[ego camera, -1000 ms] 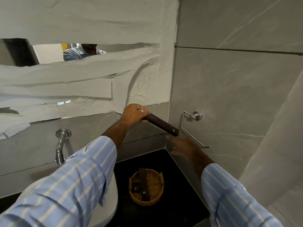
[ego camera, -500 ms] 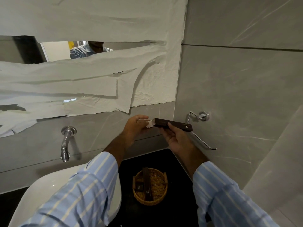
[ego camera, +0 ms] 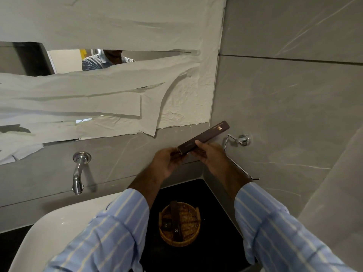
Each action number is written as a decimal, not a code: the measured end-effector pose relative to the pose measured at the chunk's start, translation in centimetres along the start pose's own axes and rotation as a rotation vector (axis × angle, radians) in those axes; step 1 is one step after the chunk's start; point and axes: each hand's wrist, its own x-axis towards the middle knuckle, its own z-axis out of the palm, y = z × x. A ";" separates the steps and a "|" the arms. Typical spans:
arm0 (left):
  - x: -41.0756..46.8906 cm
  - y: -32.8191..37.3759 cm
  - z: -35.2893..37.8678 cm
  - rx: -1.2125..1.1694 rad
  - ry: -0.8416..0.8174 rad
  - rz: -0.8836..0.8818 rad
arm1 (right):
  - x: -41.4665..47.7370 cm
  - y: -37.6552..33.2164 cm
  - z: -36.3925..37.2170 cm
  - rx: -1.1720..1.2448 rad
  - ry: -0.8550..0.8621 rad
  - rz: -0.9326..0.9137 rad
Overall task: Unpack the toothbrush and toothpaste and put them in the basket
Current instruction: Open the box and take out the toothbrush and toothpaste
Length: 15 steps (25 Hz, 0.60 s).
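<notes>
A long dark brown box (ego camera: 207, 135) with a small gold emblem is held up in front of the grey wall, tilted with its far end up to the right. My right hand (ego camera: 211, 154) grips its middle from below. My left hand (ego camera: 167, 161) pinches its near lower end. Below, on the black counter, a round wicker basket (ego camera: 188, 235) holds a long brown box (ego camera: 175, 218) and a small brown box (ego camera: 166, 223).
A white basin (ego camera: 59, 228) fills the lower left under a chrome wall tap (ego camera: 79, 171). A chrome paper holder (ego camera: 239, 152) juts from the right wall just beyond my right hand. Paper strips (ego camera: 110, 99) cover the mirror. The black counter (ego camera: 216, 232) is wedged in the corner.
My right hand came up and took the box's middle. The box swung from far-end-down to far-end-up. My left hand shifted to its near end.
</notes>
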 end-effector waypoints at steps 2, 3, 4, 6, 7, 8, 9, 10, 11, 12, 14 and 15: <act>-0.2 -0.6 0.0 -0.110 0.009 -0.040 | 0.3 -0.6 0.4 -0.156 0.002 -0.043; -0.4 -0.8 0.1 -0.156 0.009 -0.053 | 0.5 -0.8 0.5 -0.223 0.009 -0.057; -0.6 -1.0 0.3 -0.200 0.009 -0.066 | 0.8 -1.0 0.6 -0.276 0.015 -0.066; -1.1 -1.3 0.7 -0.249 -0.001 -0.083 | 1.2 -1.6 0.5 -0.341 0.010 -0.081; -1.4 -1.4 0.8 -0.259 -0.006 -0.085 | 1.3 -2.0 0.5 -0.367 0.003 -0.087; -1.5 -1.5 0.8 -0.267 -0.007 -0.082 | 1.3 -2.2 0.4 -0.389 -0.003 -0.088; -1.6 -1.6 0.8 -0.267 -0.006 -0.081 | 1.2 -2.3 0.5 -0.404 -0.001 -0.086; -1.6 -1.6 0.7 -0.260 -0.007 -0.080 | 1.2 -2.3 0.5 -0.408 0.011 -0.084; -1.7 -1.8 0.7 -0.243 -0.020 -0.076 | 1.1 -2.2 0.5 -0.401 0.030 -0.084; -1.7 -2.0 0.6 -0.211 -0.040 -0.064 | 1.0 -2.0 0.5 -0.390 0.051 -0.086; -1.6 -2.4 0.4 -0.112 -0.087 -0.015 | 0.9 -1.8 0.5 -0.363 0.086 -0.084; -1.6 -2.6 0.4 -0.031 -0.109 0.020 | 0.9 -1.8 0.5 -0.347 0.101 -0.079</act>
